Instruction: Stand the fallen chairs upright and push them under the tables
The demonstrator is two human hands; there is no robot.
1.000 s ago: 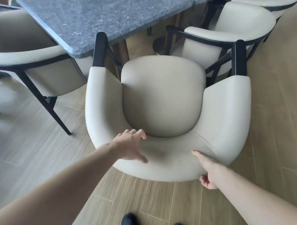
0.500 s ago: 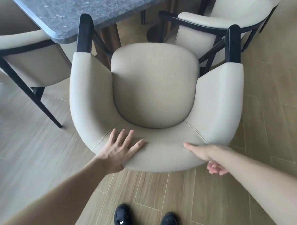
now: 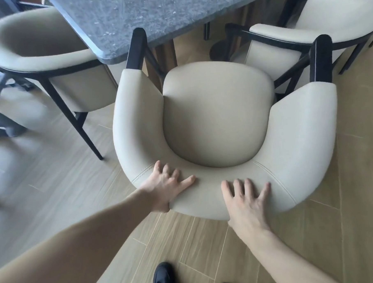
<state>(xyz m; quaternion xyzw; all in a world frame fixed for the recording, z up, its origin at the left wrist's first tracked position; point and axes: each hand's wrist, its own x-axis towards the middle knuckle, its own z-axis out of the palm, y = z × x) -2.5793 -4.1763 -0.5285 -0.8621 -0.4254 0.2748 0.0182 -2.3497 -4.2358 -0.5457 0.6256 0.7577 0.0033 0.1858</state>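
- left chair [image 3: 50, 68] is smeared by motion blur, and the dark stuff at the left frame edge is unreadable
- counter [image 3: 154, 16] is cropped by the top edge
- 2 black shoes [image 3: 163, 278] are cut off at the bottom
- middle chair [image 3: 219, 122] hides its own legs

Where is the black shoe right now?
In the head view, the black shoe is at the bottom middle, on the wooden floor between the person's two arms, just behind the cream chair.

Pale wood-plank floor [image 3: 55, 190], black shoe [image 3: 163, 279]
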